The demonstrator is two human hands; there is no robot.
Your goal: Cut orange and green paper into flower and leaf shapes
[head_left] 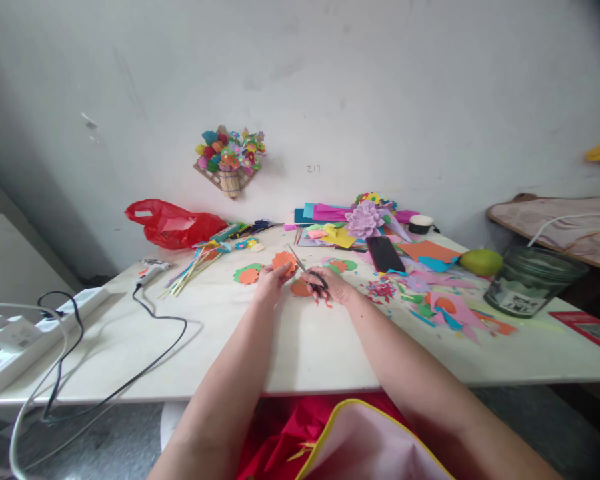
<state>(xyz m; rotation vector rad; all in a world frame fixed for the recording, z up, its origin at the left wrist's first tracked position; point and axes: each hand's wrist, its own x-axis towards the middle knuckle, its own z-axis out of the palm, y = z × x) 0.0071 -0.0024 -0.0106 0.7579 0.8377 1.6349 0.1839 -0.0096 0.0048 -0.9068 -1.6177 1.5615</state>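
Pinched in my left hand (273, 281) is an orange flower cutout (283, 262) with a scalloped edge. My right hand (333, 283) grips a pair of scissors (303, 264) by its dark handles, the blades slightly apart and pointing up toward the cutout's right side. Left of my left hand, an orange cutout (249, 275) lies on a green one. Another orange piece (300, 287) lies between my hands, with small red-orange scraps below it. Beyond my right hand rests a green and orange cutout pair (341, 266).
A phone (385, 254), coloured scraps (445, 303), a glass jar (527, 283) and a yellow-green fruit (481, 262) occupy the right side. At left are a red plastic bag (173, 223), a glue gun (153, 271) with a trailing cord and a power strip (45, 333). A purple paper flower (365, 219) stands at the back.
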